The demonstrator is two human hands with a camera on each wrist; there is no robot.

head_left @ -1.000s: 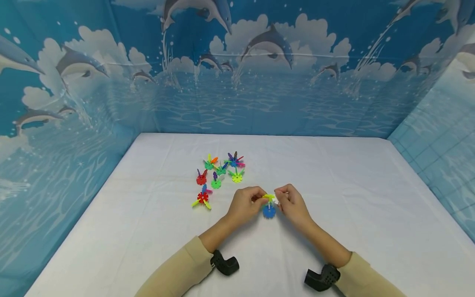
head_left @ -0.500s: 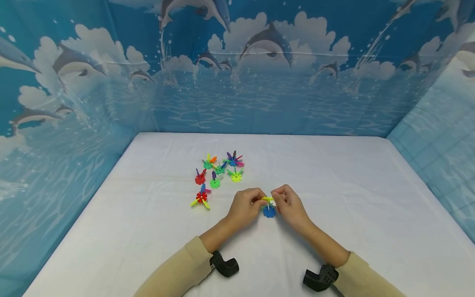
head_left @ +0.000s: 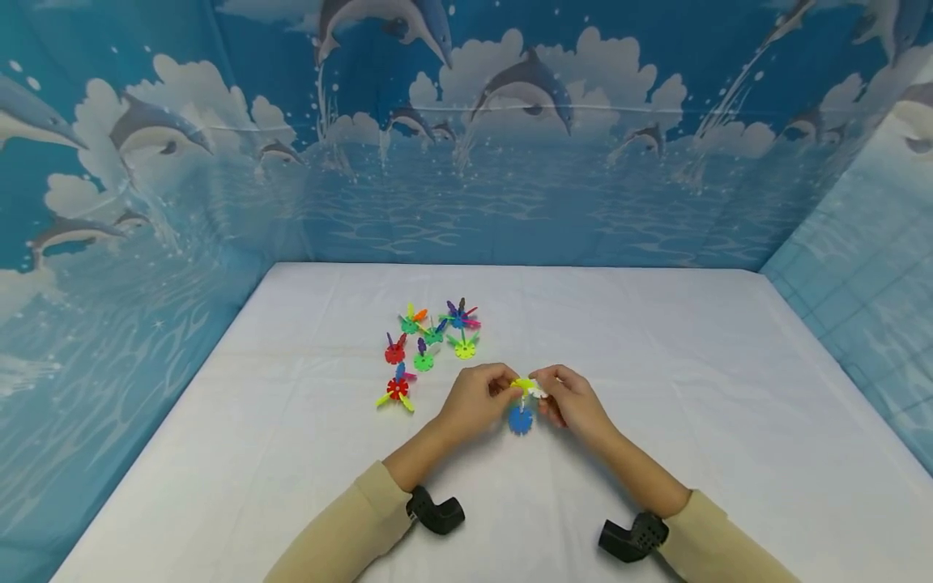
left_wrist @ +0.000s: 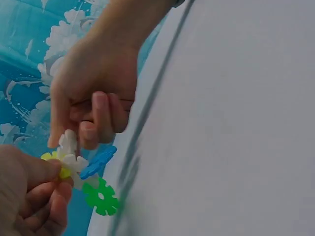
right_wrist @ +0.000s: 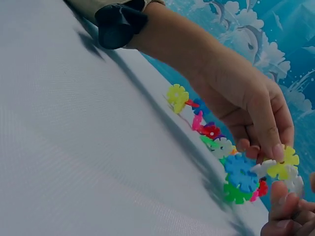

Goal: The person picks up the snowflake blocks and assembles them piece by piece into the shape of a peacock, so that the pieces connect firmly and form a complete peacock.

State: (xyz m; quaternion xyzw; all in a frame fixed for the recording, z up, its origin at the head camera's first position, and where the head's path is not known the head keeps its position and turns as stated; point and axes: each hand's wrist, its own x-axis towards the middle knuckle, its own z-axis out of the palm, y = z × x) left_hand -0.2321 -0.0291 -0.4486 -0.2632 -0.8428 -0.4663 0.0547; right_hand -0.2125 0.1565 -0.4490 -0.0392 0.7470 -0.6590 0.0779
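Note:
In the head view my left hand (head_left: 475,398) pinches a yellow notched snowflake disc (head_left: 521,386) between thumb and fingertips. A white snowflake disc (right_wrist: 295,183) is joined against the yellow one, and my right hand (head_left: 576,402) pinches its edge. Below them hangs a blue disc (head_left: 521,420), linked by a white disc (left_wrist: 75,166). A green disc (left_wrist: 101,196) sits on the same cluster, beside the blue one in the left wrist view. The cluster is held above the table, its joints partly hidden by fingers.
Several small joined disc clusters lie left of the hands, among them a red one with yellow arms (head_left: 398,389), a yellow-green one (head_left: 464,348) and a blue one (head_left: 459,317). A white cloth (head_left: 656,348) covers the table. Dolphin-print curtains (head_left: 496,210) surround it.
The cluster has shifted slightly left and tilted, so its blue disc hangs lower. The right hand's fingers first closed in on the yellow disc; the white disc now shows between the hands.

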